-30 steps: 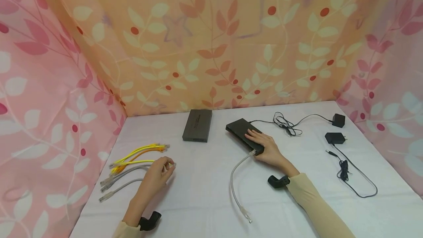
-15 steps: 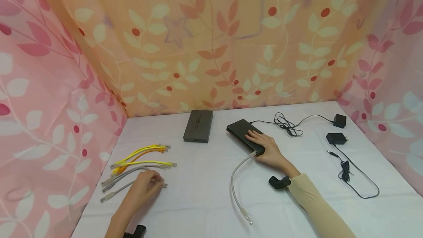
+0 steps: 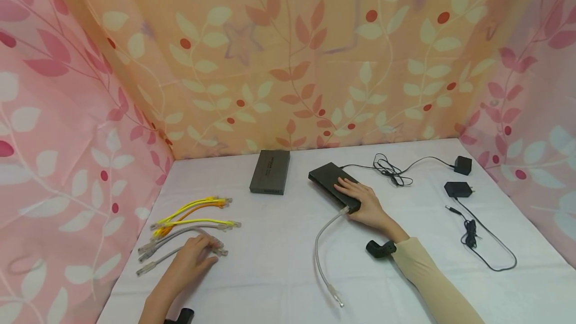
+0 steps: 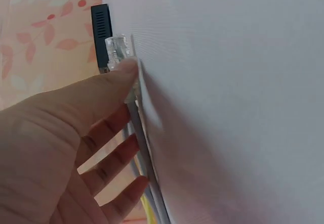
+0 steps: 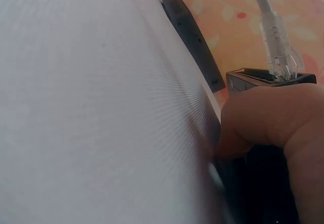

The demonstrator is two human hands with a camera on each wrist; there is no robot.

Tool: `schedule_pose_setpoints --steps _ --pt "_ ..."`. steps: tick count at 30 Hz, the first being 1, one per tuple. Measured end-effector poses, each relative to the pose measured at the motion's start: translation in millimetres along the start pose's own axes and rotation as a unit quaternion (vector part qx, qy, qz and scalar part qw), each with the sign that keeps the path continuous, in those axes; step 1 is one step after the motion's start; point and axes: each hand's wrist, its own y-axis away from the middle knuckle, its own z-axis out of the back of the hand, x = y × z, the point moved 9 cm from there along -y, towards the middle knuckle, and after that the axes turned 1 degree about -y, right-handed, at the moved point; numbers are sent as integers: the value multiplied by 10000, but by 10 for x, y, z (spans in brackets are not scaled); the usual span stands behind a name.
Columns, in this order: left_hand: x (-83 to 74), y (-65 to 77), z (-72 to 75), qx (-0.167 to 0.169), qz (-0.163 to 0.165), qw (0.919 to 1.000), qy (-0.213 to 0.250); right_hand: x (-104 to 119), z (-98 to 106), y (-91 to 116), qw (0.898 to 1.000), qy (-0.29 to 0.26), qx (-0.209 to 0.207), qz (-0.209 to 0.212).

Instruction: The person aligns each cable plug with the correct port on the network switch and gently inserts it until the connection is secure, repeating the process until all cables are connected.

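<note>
- The left grip rests at the right-hand ends of the loose grey cables. In the left wrist view its thumb tip overlaps a clear plug, with the other fingers loosely parted behind; I cannot tell whether thumb and finger are pinching (the plug's far side is hidden).
- The right grip is clamped on the black box, fingers across the top, thumb bent round the near end.
- Just left of that thumb, a plugged-in grey cable leaves the box's near edge and curves toward the person, its free plug on the cloth.
- Beyond the left grip, yellow cables and an orange cable lie bunched; the grey plugs left of it sit near the table's left edge.
- Between the grips runs a broad stretch of white cloth, giving either one room sideways.
- Left of and beyond the right grip lies a dark grey box, well apart from the black one, its far end close to the curtain.
- Right of the right grip, two black adapters with cords lie toward the right edge; the farther one's cord reaches the black box.
</note>
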Motion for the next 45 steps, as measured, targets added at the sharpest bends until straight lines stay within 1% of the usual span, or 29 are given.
schedule_pose_setpoints --steps 8,10,15,19,23,26,28,30,33,37,41,45 --pt "64 1 -41 194 148 9995 178 15 5 -7 10000 46 -21 26" --pt "68 7 -54 221 117 9995 184 21 3 -5 10000 51 -11 34" --pt "31 13 -66 182 -101 9995 232 23 10 6 10000 69 -23 52" --pt "7 11 -67 188 -78 9994 290 25 22 12 9999 68 -49 83" --pt "-53 -14 -62 161 -175 9992 318 23 25 11 9999 86 -39 105" --pt "-76 -39 -92 330 -45 9983 482 18 21 9 9999 72 -35 108" --pt "-60 -48 -134 581 298 9957 654 16 15 11 9999 48 -36 104" --pt "-55 -61 -177 797 626 9914 829 19 13 8 9999 19 -33 100" --pt "-82 -101 -233 984 901 9859 1014 28 19 5 9999 21 -50 104" --pt "-167 -169 -278 1019 887 9848 1094 29 21 2 9999 11 -63 99" --pt "-262 -217 -320 1036 751 9852 1138 35 16 4 9999 2 -33 102" --pt "-336 -258 -393 1125 748 9827 1270 49 26 5 9999 44 -37 141"
